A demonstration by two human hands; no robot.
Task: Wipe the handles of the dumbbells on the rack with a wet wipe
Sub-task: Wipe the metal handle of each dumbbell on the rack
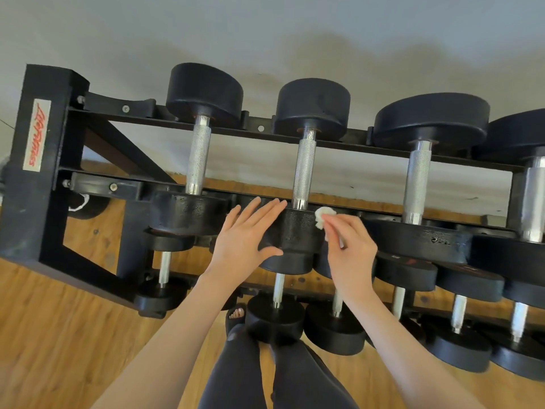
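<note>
Dumbbell (303,184) on the rack's (41,172) top tier lies between both hands: left hand (246,236) flat, fingers straight, against its near weight; right hand (349,246) pinches a crumpled wet wipe (323,216) beside its handle's (304,169) near end.

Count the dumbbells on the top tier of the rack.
4 in view: leftmost dumbbell, second dumbbell between the hands, third dumbbell, and fourth dumbbell cut by the right edge; more may lie beyond.

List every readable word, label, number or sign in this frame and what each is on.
Red script on the white sticker on the rack's left end post: a brand name, turned sideways and too stylised to read with confidence.
Faint reddish marks on lower-tier dumbbell heads: too blurred to read.
Nothing else legible.
</note>
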